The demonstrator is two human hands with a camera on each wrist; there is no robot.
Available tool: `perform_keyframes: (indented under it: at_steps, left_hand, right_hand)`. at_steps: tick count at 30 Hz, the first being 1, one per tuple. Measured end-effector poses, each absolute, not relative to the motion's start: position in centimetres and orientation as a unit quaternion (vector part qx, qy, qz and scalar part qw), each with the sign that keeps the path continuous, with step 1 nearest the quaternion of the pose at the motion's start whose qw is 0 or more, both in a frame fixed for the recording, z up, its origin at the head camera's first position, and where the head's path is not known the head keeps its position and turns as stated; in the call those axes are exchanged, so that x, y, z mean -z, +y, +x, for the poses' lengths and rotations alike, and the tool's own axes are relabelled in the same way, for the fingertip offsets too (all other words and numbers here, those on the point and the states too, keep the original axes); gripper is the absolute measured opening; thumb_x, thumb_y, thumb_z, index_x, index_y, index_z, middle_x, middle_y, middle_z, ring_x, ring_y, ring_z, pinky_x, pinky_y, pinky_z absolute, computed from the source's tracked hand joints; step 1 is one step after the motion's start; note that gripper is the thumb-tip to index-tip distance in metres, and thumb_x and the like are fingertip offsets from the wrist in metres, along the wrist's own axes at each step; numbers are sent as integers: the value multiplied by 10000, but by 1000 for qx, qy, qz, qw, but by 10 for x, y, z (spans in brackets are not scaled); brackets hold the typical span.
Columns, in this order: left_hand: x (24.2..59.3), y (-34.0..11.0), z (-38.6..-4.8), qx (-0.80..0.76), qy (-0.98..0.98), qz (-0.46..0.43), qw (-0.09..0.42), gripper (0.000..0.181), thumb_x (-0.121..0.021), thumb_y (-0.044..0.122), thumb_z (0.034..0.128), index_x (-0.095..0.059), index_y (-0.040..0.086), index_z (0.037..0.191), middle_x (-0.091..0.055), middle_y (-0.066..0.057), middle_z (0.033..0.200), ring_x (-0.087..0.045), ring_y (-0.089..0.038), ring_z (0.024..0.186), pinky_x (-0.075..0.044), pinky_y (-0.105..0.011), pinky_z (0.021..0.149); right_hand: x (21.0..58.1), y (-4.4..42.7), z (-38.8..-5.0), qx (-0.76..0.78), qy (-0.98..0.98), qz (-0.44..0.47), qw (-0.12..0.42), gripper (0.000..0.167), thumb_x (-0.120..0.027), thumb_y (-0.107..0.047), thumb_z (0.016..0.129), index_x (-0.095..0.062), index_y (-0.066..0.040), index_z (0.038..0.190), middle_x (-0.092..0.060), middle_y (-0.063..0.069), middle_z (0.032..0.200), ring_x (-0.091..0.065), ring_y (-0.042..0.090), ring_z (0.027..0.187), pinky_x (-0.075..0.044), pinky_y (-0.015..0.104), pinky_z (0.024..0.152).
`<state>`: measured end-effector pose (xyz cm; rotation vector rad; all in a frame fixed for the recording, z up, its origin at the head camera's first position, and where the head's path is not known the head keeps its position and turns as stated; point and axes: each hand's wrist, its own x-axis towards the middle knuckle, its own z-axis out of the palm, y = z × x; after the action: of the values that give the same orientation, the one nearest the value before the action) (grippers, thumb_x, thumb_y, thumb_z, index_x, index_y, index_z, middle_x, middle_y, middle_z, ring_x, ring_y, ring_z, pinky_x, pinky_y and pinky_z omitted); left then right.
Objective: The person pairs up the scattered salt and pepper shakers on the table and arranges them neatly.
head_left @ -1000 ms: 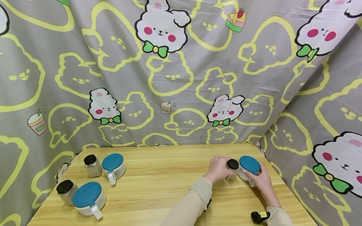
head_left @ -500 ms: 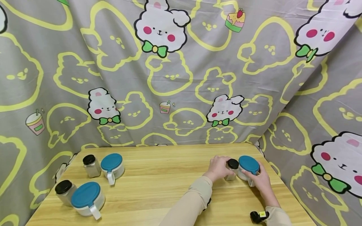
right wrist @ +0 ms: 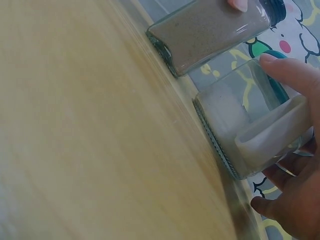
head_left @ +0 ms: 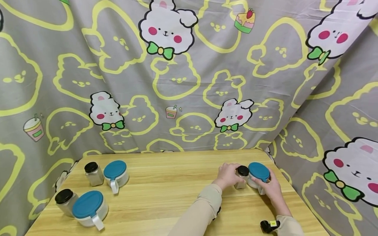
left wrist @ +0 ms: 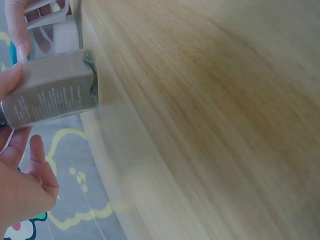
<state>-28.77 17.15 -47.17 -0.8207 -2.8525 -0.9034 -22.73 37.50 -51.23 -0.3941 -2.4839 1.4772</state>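
At the right of the table in the head view, my left hand (head_left: 228,176) grips a small square spice jar (head_left: 241,183) with a black lid. Brownish powder fills that spice jar (right wrist: 215,37) in the right wrist view, and printed text covers one side in the left wrist view. Close beside it, my right hand (head_left: 274,189) holds a round glass seasoning pot (head_left: 258,171) with a blue lid and a white handle. Some white content shows inside the pot (right wrist: 227,112) in the right wrist view. Both containers stand upright on the table.
On the left side of the wooden table (head_left: 165,196) stand two more black-lidded jars, a rear jar (head_left: 94,175) and a front jar (head_left: 66,201). Next to them are two blue-lidded pots, a rear pot (head_left: 115,170) and a front pot (head_left: 88,205). A patterned curtain (head_left: 183,82) hangs behind.
The head view has turned slightly, so the left-side containers sit a little further left in it. Both hands keep their hold on the jar and the pot, with no clear movement.
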Motion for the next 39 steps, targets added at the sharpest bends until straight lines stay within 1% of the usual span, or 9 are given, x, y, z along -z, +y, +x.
perform_keyframes:
  at_steps: [7, 14, 20, 25, 32, 36, 39]
  left_hand:
    - [472, 173, -287, 291, -921, -258, 19, 535, -831, 474, 723, -655, 363, 1216, -682, 172, 1143, -547, -107, 1014, -376, -272, 822]
    - [471, 172, -286, 285, -924, -255, 14, 554, -820, 476, 737, -641, 353, 1247, -676, 154, 1180, -556, -128, 1041, -384, -279, 829]
    - [473, 171, -286, 294, -922, -251, 10, 553, -815, 464, 749, -633, 350, 1258, -669, 149, 1203, -549, -128, 1024, -384, -285, 838]
    - [475, 172, -286, 306, -920, -243, 6, 536, -816, 450, 753, -638, 349, 1248, -671, 162, 1194, -539, -125, 1016, -374, -289, 849]
    - [474, 173, -286, 298, -923, -241, 21, 537, -823, 453, 741, -646, 344, 1237, -678, 173, 1172, -540, -122, 992, -362, -273, 808]
    - [472, 172, -284, 305, -921, -239, 19, 536, -827, 452, 737, -646, 349, 1231, -679, 182, 1162, -544, -124, 1011, -369, -279, 819]
    - [470, 171, -283, 312, -919, -238, 13, 558, -829, 454, 735, -635, 346, 1246, -668, 178, 1189, -545, -133, 1045, -375, -287, 838]
  right_hand:
    - [511, 375, -227, -502, -847, -138, 103, 947, -757, -318, 844, -166, -82, 1546, -272, 276, 1539, -260, 453, 1408, -255, 658, 1098]
    - [511, 375, -226, -497, -852, -136, 97, 954, -752, -316, 848, -153, -57, 1543, -253, 290, 1546, -239, 493, 1414, -254, 675, 1090]
    - [512, 376, -226, -504, -849, -138, 79, 987, -738, -338, 858, -97, -63, 1555, -200, 280, 1573, -204, 509, 1427, -258, 677, 1097]
    - [510, 377, -227, -505, -850, -134, 70, 1018, -736, -337, 860, -54, -49, 1559, -160, 289, 1584, -155, 524, 1439, -228, 686, 1109]
    - [507, 376, -227, -505, -850, -125, 75, 1010, -744, -299, 856, -61, -14, 1544, -178, 312, 1561, -153, 514, 1442, -206, 681, 1116]
    - [507, 376, -228, -511, -847, -117, 82, 1003, -745, -273, 857, -62, 6, 1536, -181, 314, 1551, -163, 487, 1444, -189, 669, 1126]
    - [507, 376, -228, -513, -847, -112, 87, 1009, -747, -256, 856, -51, 15, 1535, -170, 319, 1547, -166, 478, 1441, -179, 665, 1132]
